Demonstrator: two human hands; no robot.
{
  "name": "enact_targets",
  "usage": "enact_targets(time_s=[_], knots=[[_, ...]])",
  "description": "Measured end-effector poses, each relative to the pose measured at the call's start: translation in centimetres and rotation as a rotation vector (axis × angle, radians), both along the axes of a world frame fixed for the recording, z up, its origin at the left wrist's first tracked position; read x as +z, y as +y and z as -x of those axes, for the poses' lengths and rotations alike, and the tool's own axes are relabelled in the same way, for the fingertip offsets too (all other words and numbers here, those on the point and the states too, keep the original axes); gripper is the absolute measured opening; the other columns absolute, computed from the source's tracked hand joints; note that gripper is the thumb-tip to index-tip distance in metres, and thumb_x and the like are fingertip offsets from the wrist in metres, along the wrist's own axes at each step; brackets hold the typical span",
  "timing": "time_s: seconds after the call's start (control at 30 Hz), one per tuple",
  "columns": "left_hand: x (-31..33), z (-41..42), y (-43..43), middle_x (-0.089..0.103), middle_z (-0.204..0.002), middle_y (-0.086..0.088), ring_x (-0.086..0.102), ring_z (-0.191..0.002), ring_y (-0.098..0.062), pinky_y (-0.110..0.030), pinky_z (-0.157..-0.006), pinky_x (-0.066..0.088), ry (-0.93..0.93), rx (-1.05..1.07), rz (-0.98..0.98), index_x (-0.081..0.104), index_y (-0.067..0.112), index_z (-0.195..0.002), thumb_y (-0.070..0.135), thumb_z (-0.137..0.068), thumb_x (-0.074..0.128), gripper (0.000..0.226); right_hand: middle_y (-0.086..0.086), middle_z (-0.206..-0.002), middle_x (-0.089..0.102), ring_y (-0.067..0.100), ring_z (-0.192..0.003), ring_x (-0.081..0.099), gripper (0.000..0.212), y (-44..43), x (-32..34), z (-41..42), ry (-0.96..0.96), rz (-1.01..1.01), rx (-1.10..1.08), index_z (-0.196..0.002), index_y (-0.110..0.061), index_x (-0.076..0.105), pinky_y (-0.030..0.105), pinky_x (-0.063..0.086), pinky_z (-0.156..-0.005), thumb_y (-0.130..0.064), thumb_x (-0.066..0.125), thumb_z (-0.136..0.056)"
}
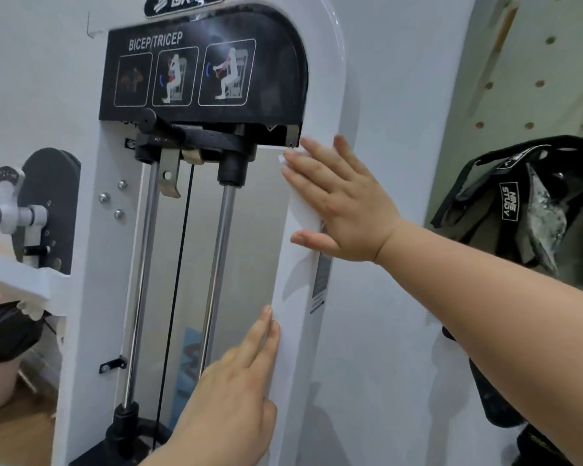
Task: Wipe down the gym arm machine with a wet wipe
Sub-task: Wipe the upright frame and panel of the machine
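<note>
The white bicep/tricep machine (330, 95) fills the middle of the view, with a black instruction panel (199, 72) at its top. My right hand (340, 203) lies flat with straight fingers on a white wet wipe (303, 210), pressing it against the frame's right upright just below the panel. Most of the wipe is hidden under the palm. Lower down, my left hand (229, 391) rests with straight fingers against the inner edge of the same upright and holds nothing.
Two chrome guide rods (142, 264) and a black cable (179, 264) run down inside the frame. A white pivot arm (17, 213) and padded seat part sit at left. A black bag (525, 203) hangs at right before a pegboard wall (535, 79).
</note>
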State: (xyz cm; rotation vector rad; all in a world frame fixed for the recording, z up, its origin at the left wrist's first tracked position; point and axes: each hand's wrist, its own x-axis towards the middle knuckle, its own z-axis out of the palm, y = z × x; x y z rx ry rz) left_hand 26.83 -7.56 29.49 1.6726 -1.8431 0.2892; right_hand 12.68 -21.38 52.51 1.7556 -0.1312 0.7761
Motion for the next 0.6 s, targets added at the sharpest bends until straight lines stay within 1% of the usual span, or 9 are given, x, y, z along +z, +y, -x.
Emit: enact_targets(time_s=[0.07, 0.17, 0.23, 0.3, 0.33, 0.4, 0.47, 0.53, 0.6], knots=[[0.2, 0.3, 0.1, -0.05, -0.148, 0.024, 0.033, -0.134, -0.005, -0.023, -0.101, 0.037, -0.001, 0.033, -0.038, -0.02, 0.034, -0.156, 0.027, -0.088, 0.04, 0.091, 0.014, -0.163, 0.037, 0.034, -0.155, 0.024, 0.089, 0.0, -1.9, -0.1, -0.024, 0.006, -0.024, -0.155, -0.002, 0.04, 0.057, 0.011, -0.127, -0.07, 0.029, -0.099], [-0.7, 0.2, 0.2, -0.052, -0.146, 0.025, 0.033, -0.136, -0.007, -0.025, -0.101, 0.039, 0.013, 0.014, -0.022, -0.017, 0.033, -0.157, 0.025, -0.089, 0.042, 0.091, 0.013, -0.164, 0.035, 0.034, -0.156, 0.023, 0.089, 0.5, -5.1, 0.0, -0.027, 0.001, -0.073, -0.157, -0.002, 0.037, 0.059, 0.013, -0.126, -0.07, 0.027, -0.099], [-1.4, -0.1, -0.2, -0.052, -0.145, 0.027, 0.033, -0.138, -0.006, -0.024, -0.101, 0.041, 0.039, -0.017, -0.009, -0.022, 0.035, -0.155, 0.022, -0.09, 0.044, 0.093, 0.014, -0.166, 0.031, 0.033, -0.156, 0.02, 0.092, 0.8, -6.8, 0.6, 0.071, 0.018, -0.12, -0.158, -0.002, 0.033, 0.058, 0.012, -0.127, -0.072, 0.027, -0.099], [-2.1, -0.4, -0.5, -0.053, -0.144, 0.027, 0.035, -0.139, -0.007, -0.024, -0.101, 0.041, 0.055, -0.063, -0.009, -0.032, 0.038, -0.146, 0.021, -0.091, 0.045, 0.097, 0.013, -0.168, 0.024, 0.032, -0.158, 0.015, 0.094, 1.2, -7.6, 1.4, 0.224, 0.035, -0.19, -0.16, -0.002, 0.026, 0.054, 0.007, -0.128, -0.073, 0.026, -0.098], [-2.5, -0.6, -0.8, -0.053, -0.145, 0.026, 0.032, -0.142, -0.009, -0.026, -0.107, 0.039, 0.064, -0.091, -0.008, -0.037, 0.04, -0.143, 0.023, -0.092, 0.046, 0.099, 0.013, -0.169, 0.02, 0.03, -0.158, 0.012, 0.094, 1.5, -7.6, 1.7, 0.278, 0.032, -0.227, -0.161, -0.003, 0.023, 0.052, 0.005, -0.128, -0.073, 0.025, -0.098], [-3.4, -1.3, -1.4, -0.051, -0.148, 0.023, 0.019, -0.151, -0.009, -0.031, -0.121, 0.024, 0.065, -0.136, -0.016, -0.044, 0.041, -0.139, 0.033, -0.094, 0.049, 0.103, 0.012, -0.17, 0.017, 0.029, -0.159, 0.01, 0.094, 2.2, -6.6, 1.9, 0.314, 0.012, -0.298, -0.163, -0.005, 0.019, 0.051, 0.003, -0.129, -0.073, 0.023, -0.099], [-4.3, -2.0, -1.6, -0.049, -0.149, 0.022, 0.013, -0.152, -0.006, -0.031, -0.125, 0.012, 0.035, -0.165, -0.036, -0.051, 0.04, -0.134, 0.042, -0.095, 0.048, 0.106, 0.011, -0.171, 0.015, 0.029, -0.159, 0.009, 0.093, 2.9, -4.6, 1.3, 0.226, -0.008, -0.356, -0.163, -0.006, 0.017, 0.052, 0.003, -0.128, -0.073, 0.022, -0.099], [-4.9, -2.3, -1.8, -0.046, -0.148, 0.023, 0.017, -0.151, -0.007, -0.031, -0.125, 0.009, 0.026, -0.209, -0.043, -0.052, 0.038, -0.133, 0.043, -0.097, 0.047, 0.106, 0.011, -0.172, 0.011, 0.03, -0.159, 0.006, 0.094, 3.8, -2.2, 0.5, 0.044, -0.056, -0.4, -0.164, -0.007, 0.014, 0.053, 0.001, -0.128, -0.074, 0.018, -0.099], [-5.3, -2.5, -2.1, -0.043, -0.15, 0.023, 0.013, -0.152, -0.007, -0.03, -0.124, 0.009, 0.056, -0.267, -0.038, -0.051, 0.037, -0.133, 0.039, -0.098, 0.047, 0.104, 0.011, -0.173, 0.005, 0.031, -0.159, 0.0, 0.096, 4.6, -0.7, -0.2, -0.092, -0.114, -0.462, -0.164, -0.007, 0.008, 0.053, -0.003, -0.128, -0.076, 0.014, -0.098]])
